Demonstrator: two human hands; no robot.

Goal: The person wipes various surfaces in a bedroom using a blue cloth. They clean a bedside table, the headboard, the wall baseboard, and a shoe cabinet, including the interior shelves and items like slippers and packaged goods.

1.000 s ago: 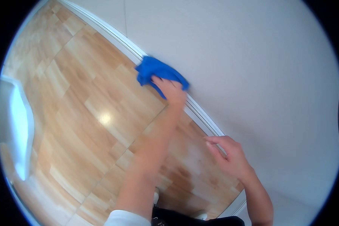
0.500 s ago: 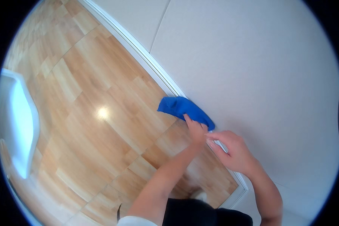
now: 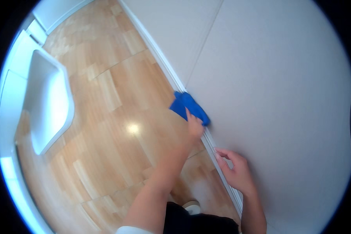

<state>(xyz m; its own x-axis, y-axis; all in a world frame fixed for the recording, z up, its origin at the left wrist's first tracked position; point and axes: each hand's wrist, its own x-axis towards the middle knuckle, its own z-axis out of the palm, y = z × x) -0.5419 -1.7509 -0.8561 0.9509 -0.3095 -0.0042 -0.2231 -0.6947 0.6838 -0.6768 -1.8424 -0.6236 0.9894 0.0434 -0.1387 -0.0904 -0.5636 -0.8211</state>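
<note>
A blue cloth (image 3: 193, 107) is bunched over the white baseboard (image 3: 160, 54) where the wall meets the floor. My left hand (image 3: 195, 124) presses on the cloth's near end and is closed on it, with one finger stretched along it. Nearer to me and to the right, my right hand (image 3: 236, 171) hangs close to the wall, apart from the cloth. Its fingers are curled, and the thumb and forefinger tips come close together. Whether anything small lies between them is too unclear to see.
A pale grey wall (image 3: 277, 97) with a vertical seam fills the right side. Wood-patterned floor (image 3: 101, 144) spreads to the left. A white, curved-edged fixture (image 3: 68, 105) stands at far left. My shoe (image 3: 192, 207) shows below, beside dark clothing.
The view has shifted, bringing more of the white fixture into sight. My left hand and the cloth have moved farther along the baseboard, away from my right hand.
</note>
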